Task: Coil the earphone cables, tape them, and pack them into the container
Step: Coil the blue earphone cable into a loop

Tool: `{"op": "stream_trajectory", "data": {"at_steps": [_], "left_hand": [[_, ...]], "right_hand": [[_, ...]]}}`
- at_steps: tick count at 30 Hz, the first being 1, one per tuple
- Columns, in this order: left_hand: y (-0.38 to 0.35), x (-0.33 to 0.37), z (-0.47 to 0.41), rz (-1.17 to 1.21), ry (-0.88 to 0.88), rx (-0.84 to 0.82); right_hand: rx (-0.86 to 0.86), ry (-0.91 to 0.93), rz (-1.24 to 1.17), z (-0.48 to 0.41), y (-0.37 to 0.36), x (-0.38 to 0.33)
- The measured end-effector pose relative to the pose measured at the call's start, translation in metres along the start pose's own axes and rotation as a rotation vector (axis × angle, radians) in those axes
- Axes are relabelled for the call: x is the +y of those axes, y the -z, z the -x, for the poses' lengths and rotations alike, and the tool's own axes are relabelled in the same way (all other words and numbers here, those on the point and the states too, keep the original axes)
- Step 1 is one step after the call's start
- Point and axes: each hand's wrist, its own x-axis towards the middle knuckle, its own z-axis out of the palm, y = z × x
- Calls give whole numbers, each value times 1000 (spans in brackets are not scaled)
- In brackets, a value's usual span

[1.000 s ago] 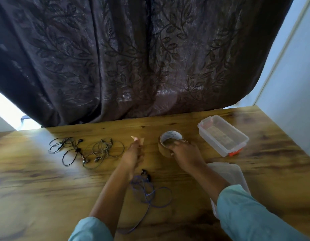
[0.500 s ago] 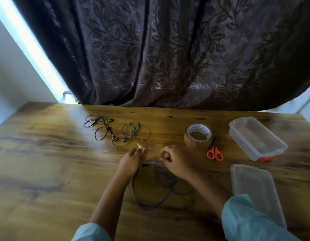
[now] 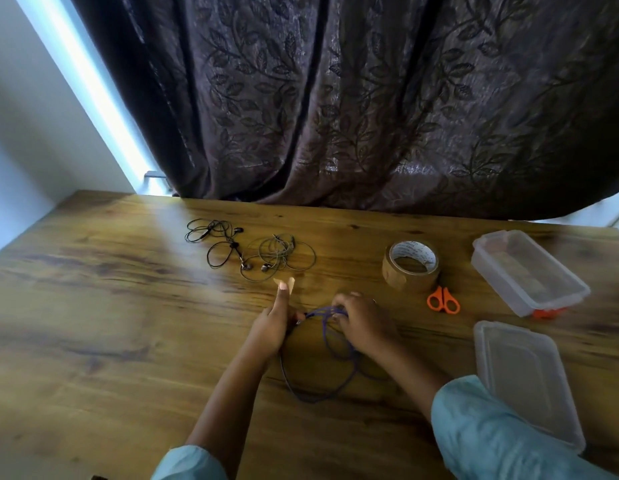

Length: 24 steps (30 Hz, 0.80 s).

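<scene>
Purple earphone cable (image 3: pixel 322 358) between hands: left hand (image 3: pixel 271 327) pinches end (tape strip (image 3: pixel 285 284) on fingertip), right hand (image 3: pixel 363 323) grips loops.

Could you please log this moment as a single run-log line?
step: coiling | left hand: holds purple earphone cable, tape piece on raised finger | right hand: grips same cable | container: open, lid beside

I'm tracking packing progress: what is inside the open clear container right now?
No earphones show inside the clear container; only the wood of the table shows through its floor. The plastic wall blurs the corner by the orange latch, so I cannot tell there.
</scene>
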Motion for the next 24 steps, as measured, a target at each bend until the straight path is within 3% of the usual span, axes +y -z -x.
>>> {"op": "stream_trajectory", "data": {"at_steps": [10, 13, 18, 21, 22, 24], "left_hand": [[2, -15, -4, -246, -113, 27], [3, -17, -5, -205, -211, 44], [0, -12, -8, -112, -305, 20], [-6, -2, -10, -182, -384, 30], [-9, 3, -10, -222, -418, 25], [-18, 15, -9, -329, -499, 19]], "right_hand": [[150, -246, -544, -12, 2, -10], [146, -281, -649, -12, 7, -9], [26, -282, -497, -11, 11, -3], [126, -185, -395, -7, 20, -5], [171, -170, -433, -4, 25, -8], [133, -284, -744, -1, 39, -13]]}}
